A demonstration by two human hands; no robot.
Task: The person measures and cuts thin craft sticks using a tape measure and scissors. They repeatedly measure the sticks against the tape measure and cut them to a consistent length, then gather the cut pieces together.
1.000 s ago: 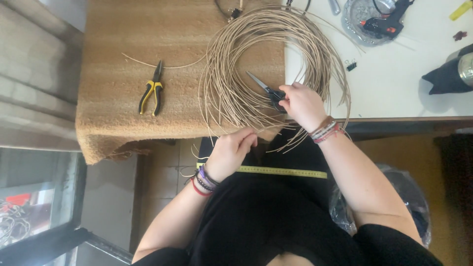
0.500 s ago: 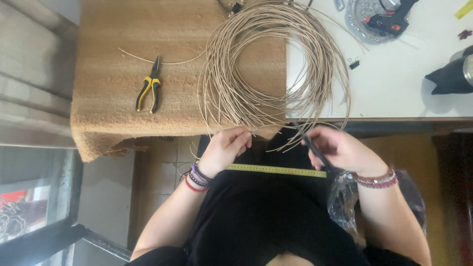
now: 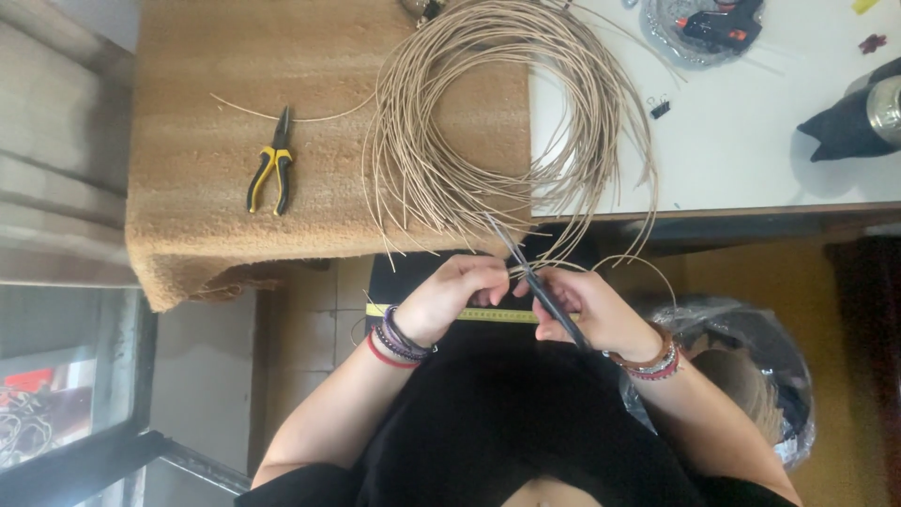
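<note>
Home craft table: reed coil [image 3: 497, 122], pliers [image 3: 269, 174], glue gun [image 3: 718, 21].

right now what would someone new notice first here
The big loose coil of tan rattan-like cord sprawls over the brown woven mat and the white tabletop. At the table's near edge, the left hand pinches a strand while the right hand holds dark scissors against it. Yellow-and-black-handled pliers lie alone on the mat, left of the coil.

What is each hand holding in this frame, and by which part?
The right hand grips dark scissors by the handle end, blades pointing toward the cane coil. The left hand pinches a cane strand near its end.
</note>
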